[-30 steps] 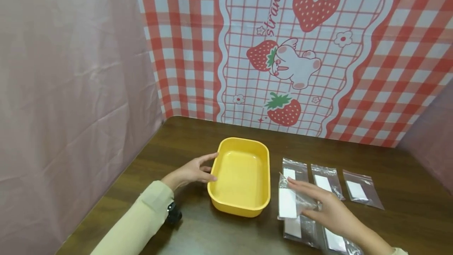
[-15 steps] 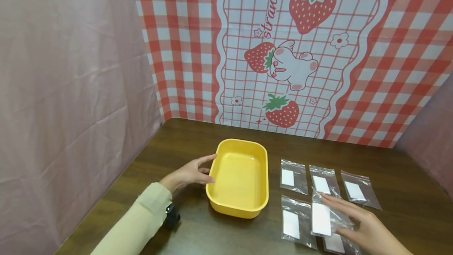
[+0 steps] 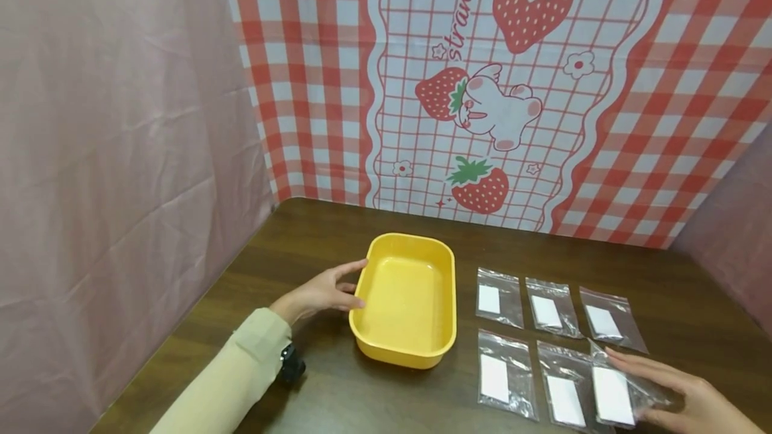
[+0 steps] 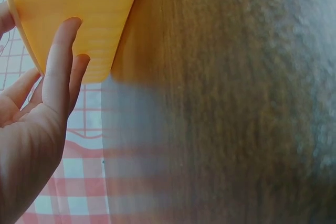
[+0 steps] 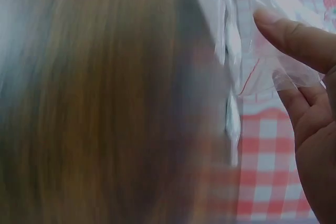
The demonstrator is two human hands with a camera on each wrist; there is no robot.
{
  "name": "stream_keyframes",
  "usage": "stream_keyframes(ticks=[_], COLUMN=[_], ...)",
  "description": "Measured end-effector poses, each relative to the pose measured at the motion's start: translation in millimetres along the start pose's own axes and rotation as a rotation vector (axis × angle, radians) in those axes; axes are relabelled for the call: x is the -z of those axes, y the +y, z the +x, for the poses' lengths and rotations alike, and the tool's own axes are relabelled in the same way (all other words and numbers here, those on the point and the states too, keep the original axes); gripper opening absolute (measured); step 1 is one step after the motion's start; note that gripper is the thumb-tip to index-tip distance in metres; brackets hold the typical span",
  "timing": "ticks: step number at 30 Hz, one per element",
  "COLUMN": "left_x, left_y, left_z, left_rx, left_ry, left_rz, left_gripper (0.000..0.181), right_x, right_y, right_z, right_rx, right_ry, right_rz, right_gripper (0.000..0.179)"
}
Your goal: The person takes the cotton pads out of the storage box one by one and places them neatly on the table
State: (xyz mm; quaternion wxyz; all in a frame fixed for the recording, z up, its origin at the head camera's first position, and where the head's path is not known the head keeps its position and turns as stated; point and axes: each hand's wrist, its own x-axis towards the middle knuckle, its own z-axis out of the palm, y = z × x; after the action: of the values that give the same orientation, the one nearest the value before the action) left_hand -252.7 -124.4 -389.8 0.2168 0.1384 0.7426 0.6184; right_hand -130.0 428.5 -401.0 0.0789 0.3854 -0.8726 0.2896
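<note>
A yellow plastic basin (image 3: pixel 403 303) with rounded corners stands on the table with nothing inside. My left hand (image 3: pixel 318 293) holds its left side, fingertips at the rim. In the left wrist view, fingers (image 4: pixel 59 64) lie along the outer wall of the basin (image 4: pixel 100 14). At the lower right my right hand (image 3: pixel 681 387) pinches a clear zip bag (image 3: pixel 612 397) containing a white block. The right wrist view shows thumb and fingers on the crinkled plastic of that bag (image 5: pixel 268 45). It overlaps a similar zip bag (image 3: pixel 565 397) on its left.
Several more zip bags with white blocks lie in two rows right of the basin, including a front-left bag (image 3: pixel 496 377) and a back-right bag (image 3: pixel 606 320). A strawberry-print cloth (image 3: pixel 482 86) hangs behind the brown table (image 3: pixel 326 226). A pink curtain (image 3: pixel 133 153) borders the left side.
My right hand has carried the zip bag rightward, from over the left front bag, across the middle one, to the right end of the front row. My left hand stays at the basin.
</note>
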Motion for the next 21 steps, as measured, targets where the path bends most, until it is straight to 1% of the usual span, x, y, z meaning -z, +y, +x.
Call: stream_keyframes(ticks=[3,7,11,14,15,18,21], left_x=[-0.4,-0.4,-0.2,0.0,0.0,0.2,0.1], left_y=[0.4,1.2,2.0,1.5,1.3,0.4,0.0], left_z=[0.2,1.3,2.3,2.7,2.7,2.6,2.5], left_rx=[0.004,0.009,0.0,-0.003,-0.002,0.004,0.009], left_ry=[-0.001,0.004,-0.007,-0.012,-0.012,-0.004,-0.003], left_rz=[-0.005,0.002,-0.005,-0.014,-0.014,-0.012,-0.014], left_gripper=[0.082,0.081,0.081,0.081,0.081,0.081,0.082], right_x=[6.4,10.2,8.8,6.9,6.6,8.0,11.0], right_y=[12.0,28.4,41.4,47.9,49.2,52.1,53.9], right_z=[-13.0,-25.8,-31.8,-33.2,-33.3,-33.2,-31.9], right_rx=[0.008,0.047,0.09,0.076,0.062,-0.005,-0.04], right_ry=[-0.014,-0.016,-0.067,-0.146,-0.164,-0.227,-0.275], right_rz=[-0.008,-0.041,0.02,0.096,0.105,0.174,0.226], right_gripper=[0.079,0.08,0.076,0.07,0.069,0.067,0.065])
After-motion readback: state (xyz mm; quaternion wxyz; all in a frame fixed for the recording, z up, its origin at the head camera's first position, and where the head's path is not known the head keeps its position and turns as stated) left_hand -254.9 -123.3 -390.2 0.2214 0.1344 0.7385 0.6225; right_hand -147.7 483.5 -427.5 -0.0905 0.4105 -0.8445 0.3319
